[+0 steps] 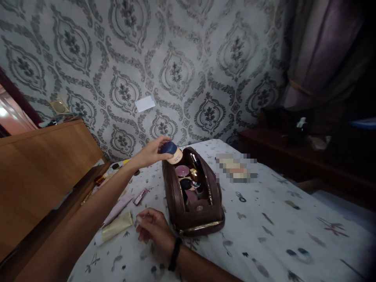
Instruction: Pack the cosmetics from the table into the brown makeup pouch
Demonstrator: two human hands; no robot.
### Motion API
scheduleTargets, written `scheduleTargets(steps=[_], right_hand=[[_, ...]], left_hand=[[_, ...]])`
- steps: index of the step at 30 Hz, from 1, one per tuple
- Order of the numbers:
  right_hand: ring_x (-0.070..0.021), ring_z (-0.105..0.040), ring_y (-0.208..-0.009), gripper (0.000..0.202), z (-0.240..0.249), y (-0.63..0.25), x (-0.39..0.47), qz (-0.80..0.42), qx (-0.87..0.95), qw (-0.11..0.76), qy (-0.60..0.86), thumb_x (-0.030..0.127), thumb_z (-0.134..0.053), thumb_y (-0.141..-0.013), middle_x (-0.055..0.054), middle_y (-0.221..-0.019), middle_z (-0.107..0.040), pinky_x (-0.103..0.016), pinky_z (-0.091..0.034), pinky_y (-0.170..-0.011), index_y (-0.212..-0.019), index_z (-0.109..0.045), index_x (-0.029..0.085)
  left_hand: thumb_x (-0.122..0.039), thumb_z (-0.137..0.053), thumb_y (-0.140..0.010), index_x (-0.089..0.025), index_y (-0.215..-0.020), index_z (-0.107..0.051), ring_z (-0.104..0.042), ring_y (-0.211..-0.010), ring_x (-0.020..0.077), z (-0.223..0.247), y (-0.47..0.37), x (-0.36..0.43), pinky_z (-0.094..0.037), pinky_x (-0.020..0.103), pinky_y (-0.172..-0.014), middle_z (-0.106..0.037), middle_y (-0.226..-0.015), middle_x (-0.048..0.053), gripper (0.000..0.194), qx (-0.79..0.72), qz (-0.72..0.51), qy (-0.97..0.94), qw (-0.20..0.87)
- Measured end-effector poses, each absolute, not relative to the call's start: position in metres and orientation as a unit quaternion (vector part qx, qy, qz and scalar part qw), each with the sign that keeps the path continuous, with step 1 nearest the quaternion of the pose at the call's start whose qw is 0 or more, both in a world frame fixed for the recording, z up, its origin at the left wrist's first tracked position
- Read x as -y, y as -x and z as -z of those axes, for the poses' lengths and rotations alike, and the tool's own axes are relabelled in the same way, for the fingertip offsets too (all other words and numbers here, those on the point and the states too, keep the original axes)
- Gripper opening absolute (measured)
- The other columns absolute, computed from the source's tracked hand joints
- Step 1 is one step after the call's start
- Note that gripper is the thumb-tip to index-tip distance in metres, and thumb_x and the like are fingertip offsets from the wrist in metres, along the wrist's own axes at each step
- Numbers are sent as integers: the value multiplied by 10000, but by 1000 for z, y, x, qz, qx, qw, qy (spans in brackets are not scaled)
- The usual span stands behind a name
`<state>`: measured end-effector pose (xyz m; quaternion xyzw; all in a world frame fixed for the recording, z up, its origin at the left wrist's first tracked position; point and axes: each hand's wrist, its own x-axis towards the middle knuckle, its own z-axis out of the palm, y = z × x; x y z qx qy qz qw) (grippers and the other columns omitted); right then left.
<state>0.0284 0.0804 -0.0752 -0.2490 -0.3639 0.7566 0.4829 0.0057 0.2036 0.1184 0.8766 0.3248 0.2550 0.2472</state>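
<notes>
My left hand grips a cosmetic jar with a dark blue lid and a cream body. It holds the jar tilted over the far left edge of a brown toiletry bag. The bag stands unzipped, with several cosmetics inside, among them a round pink item, a gold faceted cap and a dark tube with a silver band. Left of the bag's near end, my right hand is loosely curled with nothing visible in it; a black band circles its wrist. Close by lies a pale gold tube.
The bag rests on a patterned white bedsheet. Leftward lie a pink tube, a small pink box and several small items beside a wooden headboard. A blurred-out flat item lies right of the bag. Behind is the wallpapered wall.
</notes>
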Motion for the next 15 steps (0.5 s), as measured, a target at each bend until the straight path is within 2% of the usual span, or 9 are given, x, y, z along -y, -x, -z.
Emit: scheduleTargets(steps=[5,10,15], right_hand=[[-77,-529,-409,715,76,-27,-81,-764,351,478,254,690,-812,-435,46,-568,-617,-202,-279,-388,-836,-539,164],[-80,-530,-409,738,77,-28,-82,-773,356,457,259,708,-806,-409,45,-566,-614,-204,-288,-388,-829,-539,164],[-81,-529,-411,742,77,-28,-84,-773,368,443,267,731,-787,-405,41,-573,-610,-205,-291,-390,-816,-538,166]], left_hand=[[-333,-674,-747,-148,-1167,-565,-603,-1023,245,-121,-43,-230,-466,354,-883,-641,-1142,100,471,-347,-119,-925,100],[-371,-674,-742,-154,-1203,-575,-625,-1009,232,-110,-67,-241,-480,280,-787,-661,-1140,85,519,-406,49,-912,-41],[-412,-711,-690,-131,-1011,-690,-667,-917,255,-92,-84,-256,-493,273,-702,-718,-994,102,427,-410,122,-902,-52]])
